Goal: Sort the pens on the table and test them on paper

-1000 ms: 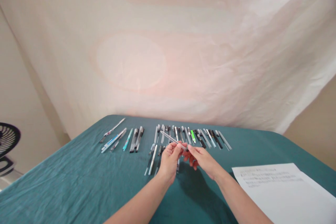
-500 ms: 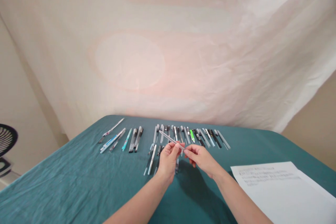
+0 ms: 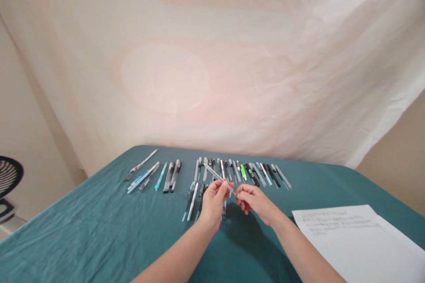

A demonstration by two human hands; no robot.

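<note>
Both hands hold one slim grey pen [image 3: 215, 174] above a teal tablecloth [image 3: 99, 239]. My left hand [image 3: 214, 203] pinches its middle, with the free end slanting up to the left. My right hand [image 3: 254, 199] pinches the pen's right end with closed fingers. Just beyond the hands lies a long row of pens [image 3: 255, 173], among them one with a green barrel [image 3: 243, 171].
A second group of pens [image 3: 156, 176] lies to the left, and a few more pens [image 3: 192, 196] lie left of my left hand. A printed white sheet [image 3: 358, 239] rests at the right. A pale cloth backdrop [image 3: 212, 62] hangs behind the table. A black fan [image 3: 8, 177] stands at far left.
The hands have stayed together on the pen, with only small shifts. The right fingers have closed more tightly on the pen's end.
</note>
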